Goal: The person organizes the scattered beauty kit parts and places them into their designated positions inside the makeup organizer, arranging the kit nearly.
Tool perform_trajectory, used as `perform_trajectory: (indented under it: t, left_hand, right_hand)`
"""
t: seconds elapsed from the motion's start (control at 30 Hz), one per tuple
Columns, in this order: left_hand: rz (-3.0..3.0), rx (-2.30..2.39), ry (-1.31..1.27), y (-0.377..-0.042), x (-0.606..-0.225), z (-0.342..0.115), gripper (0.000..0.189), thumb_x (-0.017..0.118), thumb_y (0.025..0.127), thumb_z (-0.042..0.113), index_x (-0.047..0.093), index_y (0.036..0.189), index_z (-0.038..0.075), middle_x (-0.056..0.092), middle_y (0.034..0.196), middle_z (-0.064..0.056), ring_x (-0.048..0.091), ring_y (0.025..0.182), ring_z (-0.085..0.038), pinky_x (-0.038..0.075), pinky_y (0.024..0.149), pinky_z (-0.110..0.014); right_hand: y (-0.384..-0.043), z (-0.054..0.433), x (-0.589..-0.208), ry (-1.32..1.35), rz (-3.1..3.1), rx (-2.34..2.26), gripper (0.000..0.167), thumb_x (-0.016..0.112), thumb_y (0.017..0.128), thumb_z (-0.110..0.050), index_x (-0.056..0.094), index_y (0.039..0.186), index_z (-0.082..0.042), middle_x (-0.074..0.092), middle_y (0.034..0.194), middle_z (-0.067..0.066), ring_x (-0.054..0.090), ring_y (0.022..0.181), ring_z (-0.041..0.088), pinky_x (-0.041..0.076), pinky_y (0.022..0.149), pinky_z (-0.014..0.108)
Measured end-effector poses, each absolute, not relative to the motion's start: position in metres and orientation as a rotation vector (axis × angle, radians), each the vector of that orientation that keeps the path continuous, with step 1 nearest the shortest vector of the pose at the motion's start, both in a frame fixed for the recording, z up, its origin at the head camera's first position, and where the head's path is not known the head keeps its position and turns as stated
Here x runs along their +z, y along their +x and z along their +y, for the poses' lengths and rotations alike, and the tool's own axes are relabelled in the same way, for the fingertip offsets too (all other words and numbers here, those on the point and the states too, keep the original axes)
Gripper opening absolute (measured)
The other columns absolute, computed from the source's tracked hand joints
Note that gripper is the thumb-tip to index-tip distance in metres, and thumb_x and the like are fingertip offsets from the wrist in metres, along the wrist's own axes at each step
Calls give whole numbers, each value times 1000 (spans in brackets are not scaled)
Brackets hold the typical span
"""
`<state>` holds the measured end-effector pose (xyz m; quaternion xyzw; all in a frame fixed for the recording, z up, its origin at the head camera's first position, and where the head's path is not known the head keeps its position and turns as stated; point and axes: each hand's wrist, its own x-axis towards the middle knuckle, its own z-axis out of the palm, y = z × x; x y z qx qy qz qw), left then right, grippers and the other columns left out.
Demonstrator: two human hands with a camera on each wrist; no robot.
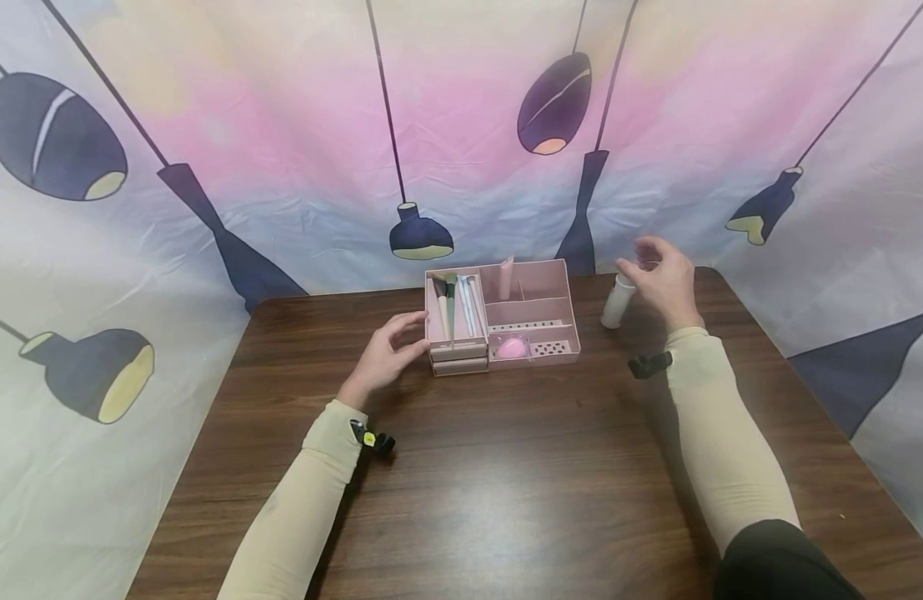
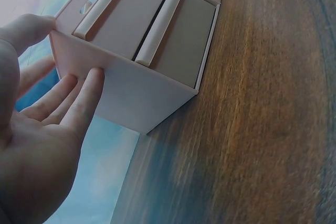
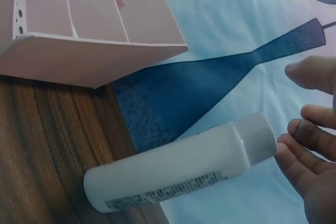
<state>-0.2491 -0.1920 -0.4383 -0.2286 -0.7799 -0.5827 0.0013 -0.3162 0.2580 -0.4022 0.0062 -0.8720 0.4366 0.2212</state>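
A pink desktop organizer [image 1: 532,358] stands at the back of the table, with makeup brushes [image 1: 450,304], a pink tube [image 1: 506,279] and a round pink item [image 1: 512,347] in its compartments. My left hand [image 1: 386,354] is at its left side; in the left wrist view the fingertips [image 2: 94,80] touch the side wall, thumb near the top edge. A white bottle [image 1: 617,304] with a grey cap [image 3: 256,139] stands upright to the organizer's right. By the cap is my right hand [image 1: 665,279], its thumb apart from the fingers, not gripping the bottle.
Two small drawers [image 2: 178,40] make up the organizer's front left part. The brown wooden table [image 1: 476,492] runs back to a cloth backdrop [image 1: 303,167] printed with hanging lamps. Dark devices are strapped to both wrists.
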Motion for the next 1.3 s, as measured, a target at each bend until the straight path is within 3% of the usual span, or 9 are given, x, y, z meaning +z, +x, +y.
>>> perform_trajectory:
  t: [0.57, 0.73, 0.83, 0.97, 1.3]
  left_hand:
    - [-2433, -1846, -716, -249, -439, -193, 49, 65, 91, -1, 47, 136, -12, 44, 140, -30, 45, 128, -46, 44, 105, -62]
    - [-2426, -1840, -700, -260, -457, -196, 49, 66, 91, 2, 50, 137, -4, 46, 140, -23, 47, 129, -40, 45, 106, -58]
    - [-2429, -1838, -705, -258, -454, -196, 49, 65, 91, 1, 50, 137, -6, 46, 140, -23, 46, 129, -41, 46, 106, -59]
    - [-2433, -1840, -722, -249, -439, -192, 49, 64, 91, -3, 46, 136, -13, 44, 140, -30, 44, 128, -48, 43, 105, -64]
    - [-2441, -1833, -718, -249, -439, -192, 49, 64, 91, -2, 46, 136, -13, 44, 139, -30, 43, 129, -49, 44, 105, -63]
  right_hand:
    - [-315, 269, -428, -106, -2533, 1152, 60, 73, 85, -40, 57, 130, -3, 65, 121, 20, 65, 104, 33, 53, 89, 39]
    - [-317, 270, -437, -84, -2542, 1122, 61, 73, 84, -42, 58, 129, -4, 67, 110, 23, 63, 99, 35, 50, 91, 46]
    - [-318, 270, -441, -77, -2549, 1099, 60, 72, 84, -43, 59, 128, -4, 67, 107, 24, 60, 100, 38, 48, 92, 49]
    - [-319, 270, -442, -77, -2542, 1099, 61, 73, 84, -43, 60, 127, -3, 65, 108, 24, 57, 103, 41, 46, 92, 51]
    - [-320, 271, -436, -79, -2577, 1091, 62, 75, 82, -43, 61, 125, 0, 62, 122, 26, 51, 119, 46, 43, 103, 57]
